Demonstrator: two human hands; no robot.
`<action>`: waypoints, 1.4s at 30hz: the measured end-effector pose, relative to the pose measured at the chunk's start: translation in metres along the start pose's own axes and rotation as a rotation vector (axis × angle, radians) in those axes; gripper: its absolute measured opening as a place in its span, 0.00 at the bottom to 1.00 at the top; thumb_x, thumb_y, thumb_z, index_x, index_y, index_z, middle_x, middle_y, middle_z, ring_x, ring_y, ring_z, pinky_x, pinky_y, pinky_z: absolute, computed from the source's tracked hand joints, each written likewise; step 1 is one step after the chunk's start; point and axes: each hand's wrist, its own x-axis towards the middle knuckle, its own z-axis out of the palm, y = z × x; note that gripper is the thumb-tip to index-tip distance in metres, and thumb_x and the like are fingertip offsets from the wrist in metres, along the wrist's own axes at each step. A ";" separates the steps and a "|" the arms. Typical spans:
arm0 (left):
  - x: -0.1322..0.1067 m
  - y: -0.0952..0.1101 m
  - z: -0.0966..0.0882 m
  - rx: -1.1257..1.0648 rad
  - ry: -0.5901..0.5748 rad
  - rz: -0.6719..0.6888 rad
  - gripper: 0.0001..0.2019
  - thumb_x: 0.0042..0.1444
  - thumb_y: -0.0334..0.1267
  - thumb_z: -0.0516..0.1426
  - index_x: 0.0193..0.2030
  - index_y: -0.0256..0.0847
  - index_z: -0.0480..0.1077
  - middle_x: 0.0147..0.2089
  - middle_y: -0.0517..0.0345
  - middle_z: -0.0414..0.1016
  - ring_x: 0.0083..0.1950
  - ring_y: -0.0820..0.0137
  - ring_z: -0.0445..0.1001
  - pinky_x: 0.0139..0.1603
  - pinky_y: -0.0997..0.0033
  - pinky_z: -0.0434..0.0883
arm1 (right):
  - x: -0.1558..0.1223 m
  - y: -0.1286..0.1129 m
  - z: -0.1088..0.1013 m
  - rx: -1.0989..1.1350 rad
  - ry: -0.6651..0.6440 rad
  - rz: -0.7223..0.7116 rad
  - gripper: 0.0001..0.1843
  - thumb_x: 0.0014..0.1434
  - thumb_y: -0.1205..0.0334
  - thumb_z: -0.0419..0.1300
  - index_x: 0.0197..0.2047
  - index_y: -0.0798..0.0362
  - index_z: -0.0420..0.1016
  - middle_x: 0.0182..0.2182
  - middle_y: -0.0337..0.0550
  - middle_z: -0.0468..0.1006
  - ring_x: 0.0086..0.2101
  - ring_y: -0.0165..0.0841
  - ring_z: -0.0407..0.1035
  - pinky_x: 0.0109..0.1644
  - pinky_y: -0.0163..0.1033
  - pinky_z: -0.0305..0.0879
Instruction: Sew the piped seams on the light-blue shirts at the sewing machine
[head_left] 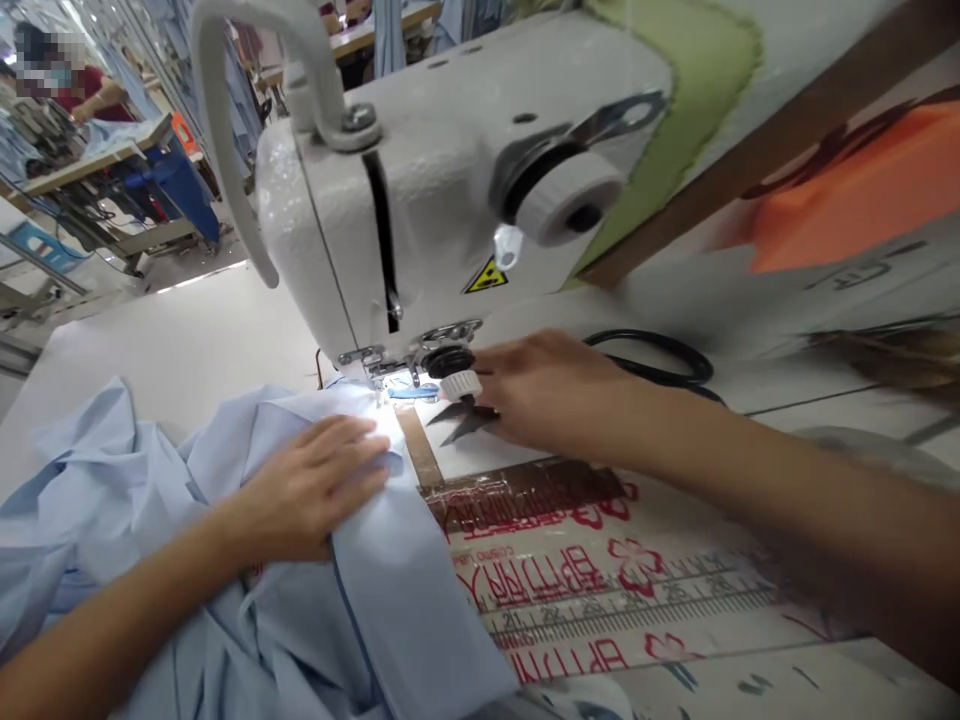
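Note:
Light blue shirt cloth (397, 610) lies in loose folds across the lower left, and its edge runs up to the presser foot (375, 375) of a white sewing machine (420, 200). My left hand (315, 488) rests flat on the cloth just in front of the foot, fingers spread toward the needle. My right hand (555, 395) reaches in from the right beside the foot, its fingertips on black-bladed thread snips (461, 422). The needle itself is mostly hidden by the machine's foot and the glare.
A printed ruler strip (622, 600) with red lettering lies on the white tabletop (172, 350). A black cord (660, 355) loops behind my right hand. An orange piece (862, 190) lies at upper right. A co-worker (90, 95) sits at another sewing station at far upper left.

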 end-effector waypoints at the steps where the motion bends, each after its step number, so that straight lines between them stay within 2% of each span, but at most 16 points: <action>1: 0.001 0.007 -0.002 0.061 -0.005 0.038 0.11 0.59 0.30 0.48 0.45 0.32 0.68 0.48 0.43 0.72 0.56 0.59 0.65 0.54 0.55 0.68 | 0.000 -0.005 0.000 0.051 0.018 -0.055 0.14 0.51 0.65 0.57 0.43 0.49 0.72 0.33 0.40 0.75 0.26 0.32 0.66 0.27 0.36 0.52; 3: 0.002 0.017 -0.006 0.134 -0.009 0.107 0.11 0.59 0.26 0.47 0.44 0.30 0.69 0.44 0.45 0.74 0.50 0.62 0.70 0.50 0.61 0.71 | 0.002 -0.016 0.003 0.139 0.028 -0.128 0.21 0.52 0.63 0.57 0.51 0.47 0.67 0.40 0.41 0.74 0.29 0.31 0.67 0.29 0.36 0.53; 7: -0.002 0.021 -0.009 0.126 0.037 0.154 0.11 0.59 0.26 0.47 0.42 0.25 0.69 0.43 0.43 0.74 0.50 0.60 0.71 0.52 0.60 0.71 | 0.008 -0.030 0.014 0.191 0.040 -0.028 0.19 0.50 0.70 0.55 0.46 0.49 0.69 0.41 0.41 0.74 0.36 0.33 0.68 0.33 0.36 0.55; 9: -0.004 0.018 -0.007 0.128 0.045 0.135 0.11 0.59 0.25 0.47 0.42 0.24 0.68 0.45 0.41 0.73 0.52 0.58 0.69 0.52 0.58 0.70 | 0.010 -0.032 0.015 0.218 0.043 0.034 0.19 0.49 0.72 0.55 0.46 0.51 0.68 0.40 0.40 0.74 0.37 0.33 0.68 0.34 0.35 0.55; 13: -0.001 0.017 0.006 0.111 -0.022 0.022 0.15 0.60 0.25 0.45 0.51 0.23 0.63 0.49 0.38 0.70 0.56 0.56 0.66 0.53 0.57 0.69 | 0.013 -0.034 0.012 0.189 -0.065 0.078 0.19 0.53 0.72 0.51 0.48 0.52 0.66 0.39 0.44 0.74 0.34 0.33 0.69 0.28 0.34 0.52; 15: 0.000 0.016 0.010 0.058 -0.013 -0.031 0.16 0.60 0.25 0.44 0.53 0.23 0.61 0.49 0.38 0.70 0.56 0.58 0.65 0.54 0.56 0.68 | 0.015 -0.036 0.011 0.156 -0.095 0.092 0.18 0.55 0.72 0.50 0.48 0.51 0.67 0.38 0.45 0.74 0.35 0.34 0.69 0.26 0.34 0.51; 19: -0.004 0.007 0.005 -0.090 0.039 -0.013 0.13 0.61 0.26 0.43 0.49 0.27 0.62 0.49 0.39 0.70 0.56 0.62 0.65 0.57 0.58 0.65 | 0.019 -0.036 0.014 0.114 -0.056 0.121 0.14 0.53 0.68 0.54 0.45 0.53 0.69 0.40 0.46 0.73 0.34 0.36 0.69 0.29 0.36 0.54; 23: -0.012 -0.002 -0.001 -0.151 0.001 0.013 0.12 0.61 0.27 0.43 0.48 0.29 0.62 0.49 0.39 0.70 0.57 0.63 0.64 0.59 0.57 0.63 | 0.022 -0.035 0.013 0.166 -0.044 0.157 0.12 0.53 0.66 0.56 0.42 0.55 0.69 0.36 0.45 0.74 0.34 0.36 0.68 0.32 0.37 0.56; 28: -0.012 0.003 0.005 -0.125 0.003 -0.006 0.13 0.61 0.27 0.43 0.49 0.29 0.61 0.51 0.39 0.69 0.58 0.62 0.63 0.59 0.56 0.63 | 0.020 -0.035 0.006 0.297 -0.110 0.141 0.11 0.55 0.69 0.54 0.42 0.55 0.70 0.37 0.45 0.74 0.32 0.32 0.68 0.29 0.35 0.54; 32: -0.009 0.007 0.008 -0.091 0.031 -0.014 0.13 0.60 0.27 0.43 0.49 0.31 0.62 0.49 0.41 0.71 0.56 0.63 0.66 0.56 0.57 0.66 | 0.018 -0.036 0.008 0.324 -0.087 0.113 0.14 0.54 0.71 0.52 0.44 0.54 0.70 0.38 0.44 0.74 0.35 0.33 0.68 0.26 0.33 0.51; 36: -0.009 0.010 0.012 -0.042 0.046 -0.016 0.13 0.60 0.26 0.42 0.48 0.31 0.63 0.50 0.41 0.70 0.57 0.63 0.65 0.56 0.57 0.67 | 0.017 -0.038 0.012 0.281 -0.051 0.102 0.11 0.54 0.69 0.54 0.42 0.54 0.71 0.39 0.45 0.74 0.34 0.33 0.68 0.25 0.34 0.50; 40: -0.010 0.013 0.017 -0.010 0.118 -0.015 0.11 0.59 0.25 0.44 0.44 0.29 0.64 0.45 0.41 0.72 0.52 0.62 0.68 0.55 0.55 0.67 | 0.013 -0.041 0.015 0.178 -0.024 -0.056 0.09 0.55 0.69 0.53 0.39 0.55 0.72 0.38 0.45 0.74 0.32 0.32 0.67 0.25 0.35 0.50; 42: -0.010 0.011 0.019 -0.001 0.127 -0.015 0.11 0.58 0.24 0.45 0.44 0.27 0.65 0.44 0.40 0.72 0.51 0.62 0.69 0.55 0.56 0.68 | 0.011 -0.042 0.015 0.161 -0.024 -0.066 0.10 0.55 0.69 0.53 0.41 0.54 0.72 0.37 0.44 0.74 0.32 0.32 0.67 0.27 0.35 0.52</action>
